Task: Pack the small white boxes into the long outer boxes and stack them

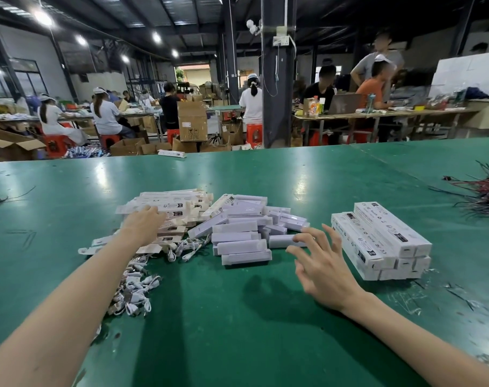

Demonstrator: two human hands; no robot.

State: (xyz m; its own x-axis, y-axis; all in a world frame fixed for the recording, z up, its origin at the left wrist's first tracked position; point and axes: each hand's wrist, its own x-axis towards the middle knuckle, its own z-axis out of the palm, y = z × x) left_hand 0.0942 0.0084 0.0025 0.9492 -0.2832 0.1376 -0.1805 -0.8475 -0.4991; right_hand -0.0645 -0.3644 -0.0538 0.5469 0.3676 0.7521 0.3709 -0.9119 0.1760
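Observation:
A heap of small white boxes [243, 233] lies mid-table. To its left is a pile of flat, unfolded long outer boxes [170, 205]. My left hand [142, 224] rests palm-down on that pile, fingers reaching over the top carton. My right hand [318, 261] hovers with fingers spread, its fingertips at one small white box [282, 241] on the heap's right edge. A stack of packed long outer boxes [383, 241] stands just right of my right hand.
White cables [134, 291] lie in a bundle by my left forearm on the green table [237, 317]. A tangle of dark wires [486, 194] sits far right. One long box [172, 154] lies at the table's far edge. Workers sit at tables behind.

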